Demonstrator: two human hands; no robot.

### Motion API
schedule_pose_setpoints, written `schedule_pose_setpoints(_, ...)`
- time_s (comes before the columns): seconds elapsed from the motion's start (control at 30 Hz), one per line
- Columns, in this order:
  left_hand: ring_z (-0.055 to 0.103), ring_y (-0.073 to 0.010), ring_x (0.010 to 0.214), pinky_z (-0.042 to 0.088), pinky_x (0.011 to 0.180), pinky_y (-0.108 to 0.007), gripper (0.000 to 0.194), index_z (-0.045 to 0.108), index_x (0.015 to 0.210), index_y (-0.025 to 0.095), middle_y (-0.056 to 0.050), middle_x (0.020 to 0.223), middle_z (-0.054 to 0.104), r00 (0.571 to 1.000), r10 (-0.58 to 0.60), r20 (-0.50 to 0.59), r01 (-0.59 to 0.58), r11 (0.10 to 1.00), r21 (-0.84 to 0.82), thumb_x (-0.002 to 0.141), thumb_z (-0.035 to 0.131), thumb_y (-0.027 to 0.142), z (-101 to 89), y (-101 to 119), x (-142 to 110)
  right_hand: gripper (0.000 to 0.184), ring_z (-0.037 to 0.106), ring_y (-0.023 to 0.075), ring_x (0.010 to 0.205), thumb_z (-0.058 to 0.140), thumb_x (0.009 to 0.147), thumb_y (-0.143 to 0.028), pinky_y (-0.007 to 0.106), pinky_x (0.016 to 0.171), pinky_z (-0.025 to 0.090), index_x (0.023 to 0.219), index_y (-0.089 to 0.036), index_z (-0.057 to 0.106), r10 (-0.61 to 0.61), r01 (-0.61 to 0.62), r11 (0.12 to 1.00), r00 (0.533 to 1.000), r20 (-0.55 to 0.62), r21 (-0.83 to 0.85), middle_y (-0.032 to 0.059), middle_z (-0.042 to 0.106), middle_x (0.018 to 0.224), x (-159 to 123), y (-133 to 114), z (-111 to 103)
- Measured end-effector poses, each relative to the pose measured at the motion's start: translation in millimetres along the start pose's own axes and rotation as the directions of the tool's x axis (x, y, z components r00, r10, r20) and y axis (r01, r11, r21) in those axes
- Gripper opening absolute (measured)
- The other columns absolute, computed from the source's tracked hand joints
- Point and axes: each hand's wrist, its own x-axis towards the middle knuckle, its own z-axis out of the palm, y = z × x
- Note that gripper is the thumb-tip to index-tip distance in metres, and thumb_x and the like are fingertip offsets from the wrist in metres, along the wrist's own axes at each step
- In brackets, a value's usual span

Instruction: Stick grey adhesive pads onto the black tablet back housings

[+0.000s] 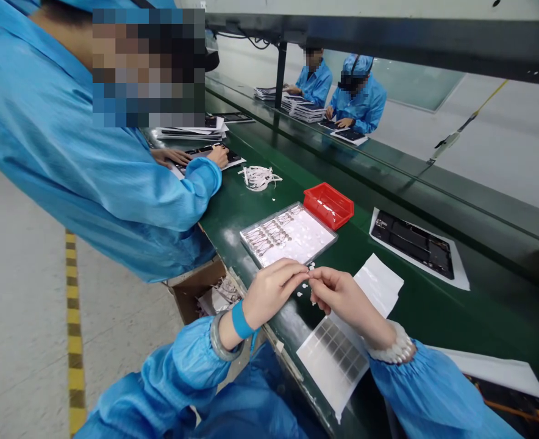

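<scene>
My left hand (274, 289) and my right hand (340, 296) meet above the green bench (233, 210), fingertips pinched together on a tiny white piece (310, 268) too small to name. Small white bits (302, 292) lie on the bench just under them. Right behind my hands lies a clear tray (288, 235) with rows of small metal parts at its left side. A red bin (328, 204) stands behind the tray. Under my right wrist lies a white sheet (342, 353) with a grid of grey squares.
A co-worker in a blue smock (91, 158) leans over the bench at my left, hands on a dark panel. A pile of white strips (258, 178) lies beyond. A black panel on white paper (413, 244) lies to the right. Two more people work at the far end. A cardboard box (200, 292) sits below the bench edge.
</scene>
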Motion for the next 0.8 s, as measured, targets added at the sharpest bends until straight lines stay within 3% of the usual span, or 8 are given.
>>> schedule_pose_setpoints(0.13,0.063,-0.0125,0.084,0.051,0.079,-0.022,0.015,0.061,0.098,0.014,-0.005,0.092,0.066,0.995,0.09,0.038,-0.094,0.99,0.105,0.094,0.048,0.018,-0.4,-1,0,0.016,0.045,0.0051,0.045,0.051,0.078,-0.032,0.018,0.043,0.038,0.075,-0.017,0.054,0.002,-0.002,1.0,1.0,-0.006,-0.009,-0.0043,0.054,0.058,-1,-2,-1)
schedule_pose_setpoints(0.37,0.061,-0.0107,0.076,0.05,0.073,-0.02,0.015,0.055,0.09,0.017,-0.001,0.082,0.062,0.986,-0.06,0.153,0.035,0.986,0.162,0.095,0.041,0.021,1.2,-2,8,0.017,0.045,0.0063,0.043,0.051,0.077,-0.033,0.019,0.043,0.038,0.079,-0.017,0.057,0.028,-0.028,1.0,0.999,-0.028,-0.003,-0.0045,0.054,0.056,0,-2,0)
schedule_pose_setpoints(0.5,0.058,-0.0196,0.089,0.048,0.083,-0.036,0.022,0.056,0.098,0.013,-0.01,0.096,0.06,0.991,-0.104,0.082,0.078,0.959,0.271,0.092,0.035,0.012,-0.3,-11,20,0.018,0.046,0.007,0.044,0.046,0.08,-0.027,0.02,0.044,0.038,0.085,-0.016,0.058,0.022,-0.024,0.998,0.999,-0.044,-0.059,-0.0035,0.055,0.058,-4,5,-9)
schedule_pose_setpoints(0.57,0.052,-0.025,0.104,0.042,0.092,-0.045,0.028,0.056,0.106,0.012,-0.015,0.112,0.056,0.994,-0.102,0.042,0.082,0.936,0.342,0.09,0.034,0.009,0.3,-5,25,0.019,0.05,0.0089,0.048,0.043,0.083,-0.026,0.021,0.048,0.04,0.086,-0.017,0.06,-0.044,0.025,0.978,0.995,-0.086,-0.207,-0.0018,0.058,0.061,-13,10,-16)
schedule_pose_setpoints(0.63,0.052,-0.025,0.104,0.041,0.092,-0.043,0.025,0.058,0.106,0.014,-0.013,0.111,0.057,0.989,-0.119,0.087,0.08,0.931,0.355,0.091,0.038,0.015,4.4,9,28,0.021,0.057,0.0123,0.058,0.042,0.086,-0.023,0.024,0.057,0.043,0.089,-0.018,0.062,-0.189,0.1,0.88,0.971,-0.148,-0.464,0.0009,0.064,0.07,-26,15,-23)
schedule_pose_setpoints(0.67,0.055,-0.0229,0.097,0.043,0.088,-0.039,0.022,0.06,0.1,0.015,-0.01,0.102,0.06,0.977,-0.145,0.154,0.088,0.941,0.327,0.093,0.04,0.02,8.1,18,28,0.021,0.059,0.0143,0.064,0.041,0.087,-0.021,0.026,0.061,0.044,0.091,-0.019,0.062,-0.273,0.124,0.788,0.948,-0.162,-0.603,0.0025,0.065,0.075,-35,18,-25)
schedule_pose_setpoints(0.73,0.057,-0.0175,0.078,0.045,0.075,-0.03,0.028,0.061,0.082,0.017,-0.003,0.078,0.061,0.916,-0.2,0.349,0.137,0.971,0.197,0.095,0.04,0.031,18.0,36,27,0.023,0.061,0.0171,0.07,0.04,0.088,-0.017,0.028,0.063,0.043,0.089,-0.019,0.063,-0.401,0.13,0.575,0.905,-0.14,-0.808,0.0048,0.065,0.078,-53,23,-29)
schedule_pose_setpoints(0.8,0.056,-0.0135,0.068,0.043,0.066,-0.024,0.035,0.059,0.073,0.017,0.001,0.067,0.058,0.827,-0.219,0.518,0.239,0.971,0.029,0.095,0.038,0.035,29.9,51,27,0.025,0.06,0.0177,0.071,0.038,0.09,-0.015,0.028,0.063,0.043,0.086,-0.018,0.063,-0.444,0.111,0.474,0.887,-0.128,-0.873,0.0056,0.064,0.076,-72,27,-34)
